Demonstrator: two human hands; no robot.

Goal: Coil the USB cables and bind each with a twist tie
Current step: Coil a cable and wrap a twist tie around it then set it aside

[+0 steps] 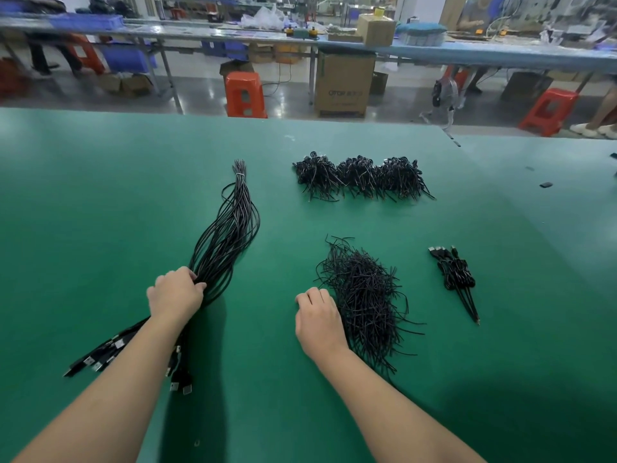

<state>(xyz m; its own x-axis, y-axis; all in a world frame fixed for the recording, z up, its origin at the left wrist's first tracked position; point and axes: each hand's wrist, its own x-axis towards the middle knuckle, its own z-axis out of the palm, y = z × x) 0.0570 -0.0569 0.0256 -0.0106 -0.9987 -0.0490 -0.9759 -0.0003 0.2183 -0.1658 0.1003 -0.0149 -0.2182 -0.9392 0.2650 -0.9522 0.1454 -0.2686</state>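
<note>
On the green table [100, 202], my left hand [175, 290] grasps the long bundle of USB cables [227, 228] running from lower left toward centre. My right hand [319, 317], fingers curled, rests at the left edge of the twist tie pile [364, 295], low centre; whether it pinches one, I cannot tell. Bound coils [359, 177] lie in the upper centre; a few more [455, 274] sit at right.

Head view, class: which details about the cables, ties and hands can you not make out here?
- Left hand: its fingers curl into the long cable bundle, so their tips are hidden.
- Right hand: seen from the back; whether it pinches a tie from the twist tie pile is hidden.
- Far coiled heap: too small and tangled to count.
</note>
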